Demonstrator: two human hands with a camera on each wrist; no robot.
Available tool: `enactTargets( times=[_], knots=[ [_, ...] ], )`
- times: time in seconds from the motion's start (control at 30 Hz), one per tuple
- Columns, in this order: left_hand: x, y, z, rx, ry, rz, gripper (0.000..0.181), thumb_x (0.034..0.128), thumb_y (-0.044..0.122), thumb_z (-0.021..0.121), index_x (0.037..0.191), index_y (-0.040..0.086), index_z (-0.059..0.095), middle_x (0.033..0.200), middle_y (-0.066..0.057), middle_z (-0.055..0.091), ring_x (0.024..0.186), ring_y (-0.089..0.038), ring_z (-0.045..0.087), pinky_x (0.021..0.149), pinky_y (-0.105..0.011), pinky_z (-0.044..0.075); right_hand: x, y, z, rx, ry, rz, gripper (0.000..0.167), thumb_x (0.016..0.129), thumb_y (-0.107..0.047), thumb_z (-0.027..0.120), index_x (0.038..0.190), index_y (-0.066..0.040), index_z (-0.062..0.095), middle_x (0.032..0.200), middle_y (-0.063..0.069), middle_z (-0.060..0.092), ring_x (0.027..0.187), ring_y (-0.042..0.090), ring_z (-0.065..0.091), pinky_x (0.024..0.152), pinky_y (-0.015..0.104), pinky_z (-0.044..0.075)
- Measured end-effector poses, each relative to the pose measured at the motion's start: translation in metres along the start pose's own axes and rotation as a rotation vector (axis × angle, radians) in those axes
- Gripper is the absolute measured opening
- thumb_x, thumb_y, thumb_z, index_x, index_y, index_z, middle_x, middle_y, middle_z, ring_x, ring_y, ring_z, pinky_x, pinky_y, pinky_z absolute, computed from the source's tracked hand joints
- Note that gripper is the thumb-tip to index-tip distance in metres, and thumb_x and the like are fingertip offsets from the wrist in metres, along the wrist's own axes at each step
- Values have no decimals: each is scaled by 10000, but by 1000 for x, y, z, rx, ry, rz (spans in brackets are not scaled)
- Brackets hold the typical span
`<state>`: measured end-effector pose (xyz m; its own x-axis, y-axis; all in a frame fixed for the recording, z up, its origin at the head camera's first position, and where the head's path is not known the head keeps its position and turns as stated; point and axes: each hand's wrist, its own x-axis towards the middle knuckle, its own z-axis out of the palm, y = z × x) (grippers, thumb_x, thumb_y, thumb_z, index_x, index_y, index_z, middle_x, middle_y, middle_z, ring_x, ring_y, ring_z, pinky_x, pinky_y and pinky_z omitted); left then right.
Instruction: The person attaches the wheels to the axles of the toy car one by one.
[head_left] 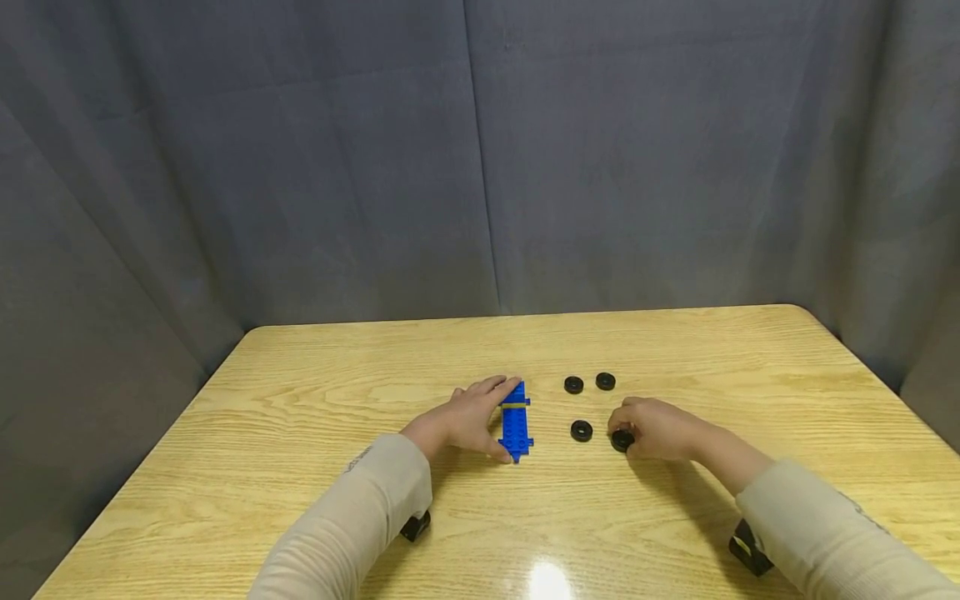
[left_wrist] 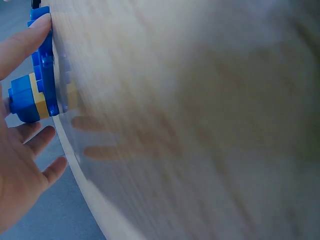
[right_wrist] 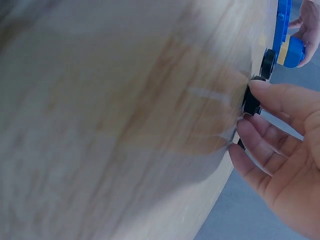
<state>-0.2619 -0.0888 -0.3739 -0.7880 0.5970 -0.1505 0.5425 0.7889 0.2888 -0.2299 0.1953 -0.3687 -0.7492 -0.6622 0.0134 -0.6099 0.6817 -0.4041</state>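
A blue toy car base (head_left: pixel 515 431) with studs and short side pegs lies flat on the table, a thin yellow piece and a blue brick (left_wrist: pixel 24 99) stacked at its far end. My left hand (head_left: pixel 471 419) grips it lengthwise, thumb at the near end and a finger at the far end; the other fingers stay off it. On the right, my right hand (head_left: pixel 660 428) pinches a black wheel (head_left: pixel 622 440) on the table between thumb and fingers. Beside that wheel lies another black wheel (head_left: pixel 581 431). Farther back are two more, a left wheel (head_left: pixel 573 385) and a right wheel (head_left: pixel 605 381).
The wooden table (head_left: pixel 360 367) has rounded far corners. Grey curtains (head_left: pixel 360 183) hang behind it and along both sides. A black wrist device (head_left: pixel 416 526) shows under the left sleeve, and a similar device (head_left: pixel 750 548) under the right one.
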Motion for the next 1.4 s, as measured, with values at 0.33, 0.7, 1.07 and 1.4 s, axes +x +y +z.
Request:
enactTargets(
  times=[0.33,0.7,1.07,1.4],
  knots=[
    [2,2,1,-37,25,22,1044,596,421,760,1381,164,122,1394,-76,173,1262,-247,162,958,-503,183,0,-1,-3,-1,0,0,254,643,60,659,859,-54,590,813,0,533,711,139,491,614,299,422],
    [0,5,-1,-92,-13,-21,1061,617,395,754,1386,122,76,1355,-103,180,1197,-267,294,951,-379,285,0,-5,-7,63,11,41,220,672,61,644,862,-24,573,790,4,535,685,133,470,599,281,413],
    [2,5,4,-131,13,-16,1055,616,426,743,1376,74,102,1330,-139,228,1183,-243,319,951,-344,292,-1,-8,-8,113,53,76,221,707,34,621,921,29,566,821,50,560,709,159,507,625,312,434],
    [-10,-1,-8,-289,88,-22,1044,619,383,750,1387,147,83,1303,-106,235,1143,-234,349,907,-365,334,0,-23,-17,104,214,50,270,725,9,635,974,71,551,895,132,578,760,234,565,655,347,467]
  ],
)
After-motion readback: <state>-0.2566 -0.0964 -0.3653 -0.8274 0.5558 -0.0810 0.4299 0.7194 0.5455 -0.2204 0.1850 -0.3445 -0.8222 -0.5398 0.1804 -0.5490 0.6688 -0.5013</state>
